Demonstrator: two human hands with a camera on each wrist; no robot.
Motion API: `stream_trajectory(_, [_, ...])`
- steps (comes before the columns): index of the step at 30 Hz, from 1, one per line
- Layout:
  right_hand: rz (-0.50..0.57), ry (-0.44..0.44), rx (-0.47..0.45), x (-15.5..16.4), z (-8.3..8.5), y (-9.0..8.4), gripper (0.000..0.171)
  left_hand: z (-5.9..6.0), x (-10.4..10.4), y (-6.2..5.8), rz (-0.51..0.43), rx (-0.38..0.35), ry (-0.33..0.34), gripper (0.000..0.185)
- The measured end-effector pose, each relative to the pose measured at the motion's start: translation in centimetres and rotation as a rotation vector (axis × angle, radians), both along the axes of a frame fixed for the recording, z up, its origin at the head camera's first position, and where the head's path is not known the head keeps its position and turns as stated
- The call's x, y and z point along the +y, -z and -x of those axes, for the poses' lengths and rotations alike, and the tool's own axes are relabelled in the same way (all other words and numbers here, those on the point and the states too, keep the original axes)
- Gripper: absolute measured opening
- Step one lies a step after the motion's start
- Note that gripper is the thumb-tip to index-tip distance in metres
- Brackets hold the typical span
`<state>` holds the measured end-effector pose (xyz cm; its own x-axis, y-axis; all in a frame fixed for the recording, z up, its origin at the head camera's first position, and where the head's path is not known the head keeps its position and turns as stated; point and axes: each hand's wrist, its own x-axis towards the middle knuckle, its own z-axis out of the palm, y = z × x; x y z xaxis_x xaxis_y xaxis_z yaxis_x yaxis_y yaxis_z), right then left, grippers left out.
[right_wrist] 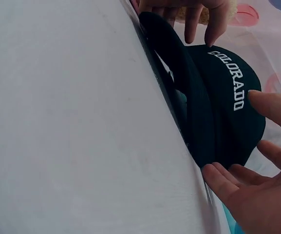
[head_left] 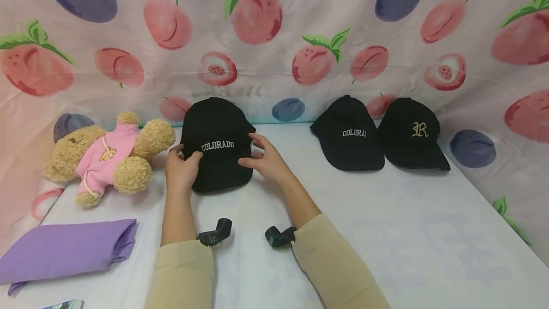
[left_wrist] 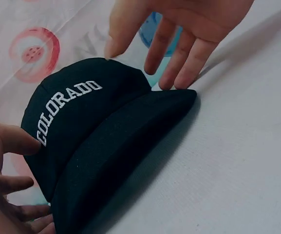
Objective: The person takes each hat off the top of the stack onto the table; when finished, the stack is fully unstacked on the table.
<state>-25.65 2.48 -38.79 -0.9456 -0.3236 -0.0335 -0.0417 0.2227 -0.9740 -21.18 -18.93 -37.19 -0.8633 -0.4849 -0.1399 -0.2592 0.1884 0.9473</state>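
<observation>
A black baseball cap [head_left: 218,170] with white COLORADO lettering sits on the white table, its brim toward me. My left hand [head_left: 182,168] is at the cap's left side, thumb over the front near the first letters and fingers extended along the edge. On the other side, my right hand [head_left: 268,156] has its fingers spread beside the crown and brim. In the left wrist view, the right hand's [left_wrist: 194,29] fingertips are close to the brim's corner. The right wrist view shows the right thumb by the last letters on the cap [right_wrist: 228,112]. Neither hand curls round the cap.
To the left lies a teddy bear [head_left: 107,154] in a pink top, with a folded purple cloth [head_left: 68,249] nearer me. Two more black caps stand at the right, one lettered COLORADO [head_left: 349,137], one with a gold R [head_left: 411,135]. A fruit-patterned curtain [head_left: 266,70] hangs behind.
</observation>
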Motion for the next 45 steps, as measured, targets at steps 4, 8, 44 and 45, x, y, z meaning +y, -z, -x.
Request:
stream_trajectory(4, [0.000, -0.001, -0.003, -0.1, 0.1, 0.2, 0.080, 0.1, -0.1, 0.2, 0.012, -0.013, -0.007, 0.073])
stream_trajectory(8, [0.004, 0.012, -0.005, 0.0, 0.4, 0.4, 0.082, 0.1, -0.1, 0.4, 0.015, -0.014, -0.009, 0.073])
stream_trajectory(44, [-0.070, -0.028, 0.112, -0.9, 1.3, 1.0, 0.098, 0.1, 0.3, -0.4, -0.001, -0.001, 0.001, 0.073])
stream_trajectory(45, [-0.073, -0.027, 0.116, -0.9, 1.3, 1.0, 0.097, 0.0, 0.3, -0.4, 0.001, -0.002, 0.000, 0.073])
